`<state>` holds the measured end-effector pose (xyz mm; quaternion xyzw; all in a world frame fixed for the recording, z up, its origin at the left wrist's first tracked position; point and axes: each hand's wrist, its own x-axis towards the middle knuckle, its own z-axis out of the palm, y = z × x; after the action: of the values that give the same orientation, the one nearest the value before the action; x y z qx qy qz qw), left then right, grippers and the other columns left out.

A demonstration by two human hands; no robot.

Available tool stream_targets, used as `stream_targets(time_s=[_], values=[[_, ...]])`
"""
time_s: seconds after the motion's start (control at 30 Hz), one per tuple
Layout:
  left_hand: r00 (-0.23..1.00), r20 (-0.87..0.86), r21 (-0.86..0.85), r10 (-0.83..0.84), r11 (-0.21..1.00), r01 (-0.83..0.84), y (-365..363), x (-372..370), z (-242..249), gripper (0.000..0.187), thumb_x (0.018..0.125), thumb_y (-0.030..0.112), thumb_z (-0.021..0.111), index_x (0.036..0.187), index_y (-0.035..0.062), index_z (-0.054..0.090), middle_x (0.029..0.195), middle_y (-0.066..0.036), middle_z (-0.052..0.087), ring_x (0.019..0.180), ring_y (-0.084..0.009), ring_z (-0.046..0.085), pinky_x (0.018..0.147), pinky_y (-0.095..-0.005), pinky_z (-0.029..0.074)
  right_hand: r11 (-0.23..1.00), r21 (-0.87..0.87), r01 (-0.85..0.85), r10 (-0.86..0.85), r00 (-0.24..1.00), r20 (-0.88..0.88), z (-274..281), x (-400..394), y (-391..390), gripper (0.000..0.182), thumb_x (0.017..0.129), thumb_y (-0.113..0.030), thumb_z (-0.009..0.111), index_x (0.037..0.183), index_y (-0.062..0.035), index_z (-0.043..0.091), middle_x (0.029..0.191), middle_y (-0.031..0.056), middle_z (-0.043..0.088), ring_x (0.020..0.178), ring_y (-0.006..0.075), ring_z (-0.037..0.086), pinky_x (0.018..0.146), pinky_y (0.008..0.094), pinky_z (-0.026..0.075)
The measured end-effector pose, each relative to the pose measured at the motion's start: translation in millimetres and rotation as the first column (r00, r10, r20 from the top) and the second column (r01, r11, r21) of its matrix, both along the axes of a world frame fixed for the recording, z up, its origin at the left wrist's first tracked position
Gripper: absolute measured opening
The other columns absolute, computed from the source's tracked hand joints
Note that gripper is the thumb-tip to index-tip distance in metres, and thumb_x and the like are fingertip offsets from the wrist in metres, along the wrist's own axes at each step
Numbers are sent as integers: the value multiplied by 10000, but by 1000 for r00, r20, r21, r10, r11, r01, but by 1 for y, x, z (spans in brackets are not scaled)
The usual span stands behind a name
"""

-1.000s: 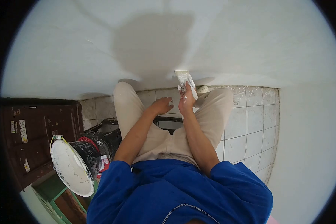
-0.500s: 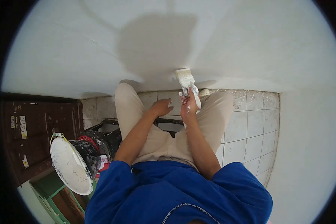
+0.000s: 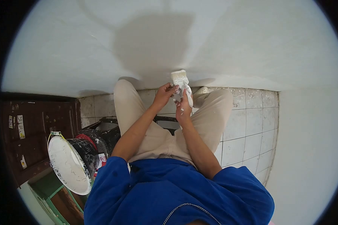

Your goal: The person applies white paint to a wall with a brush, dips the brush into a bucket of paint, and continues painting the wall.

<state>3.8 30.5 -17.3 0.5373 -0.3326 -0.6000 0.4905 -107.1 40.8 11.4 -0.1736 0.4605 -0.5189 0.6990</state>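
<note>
A paint-covered brush (image 3: pixel 180 78) points its bristles at the white wall (image 3: pixel 229 45), close to its lower edge. My right hand (image 3: pixel 183 109) is closed around the brush's handle, with white paint on its fingers. My left hand (image 3: pixel 163 96) is beside the brush on its left, its fingers bent near the brush's paint-covered part. Whether those fingertips touch the brush or pinch anything is too small to tell.
At the left a bucket of white paint (image 3: pixel 69 165) rests by a dark, paint-spattered object. Behind it is a brown door (image 3: pixel 37 131). A black frame (image 3: pixel 108 125) lies near my knees, and green shelving (image 3: pixel 56 191) is at the lower left.
My left hand has moved up and right to the brush. The brush and my right hand have shifted slightly left.
</note>
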Motion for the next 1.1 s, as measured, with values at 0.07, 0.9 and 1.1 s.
stream_targets(time_s=[0.07,0.9,1.1], values=[[1000,-23,48,9,999,-8,0,4,4,268,864,302,618,982,61,610,876,-6,607,805,-84,555,732,-257,439,999,-4,-41,41,998,-38,0,0,5,338,891,-340,583,1168,-178,480,1042,-39,559,884,76,523,716,267,397],[1000,-4,208,19,978,-18,4,16,2,252,774,308,703,740,66,642,688,2,598,632,-72,541,581,-215,411,829,208,-519,551,822,-145,1,-41,-25,331,905,-299,556,1121,-50,534,867,13,591,721,108,552,598,260,430],[999,1,281,41,959,-40,2,14,-4,257,805,319,661,763,67,631,685,5,586,620,-78,538,575,-220,414,898,182,-400,427,892,-147,-38,-24,-28,292,904,-314,547,1018,-46,570,790,33,589,645,139,559,570,280,455]])
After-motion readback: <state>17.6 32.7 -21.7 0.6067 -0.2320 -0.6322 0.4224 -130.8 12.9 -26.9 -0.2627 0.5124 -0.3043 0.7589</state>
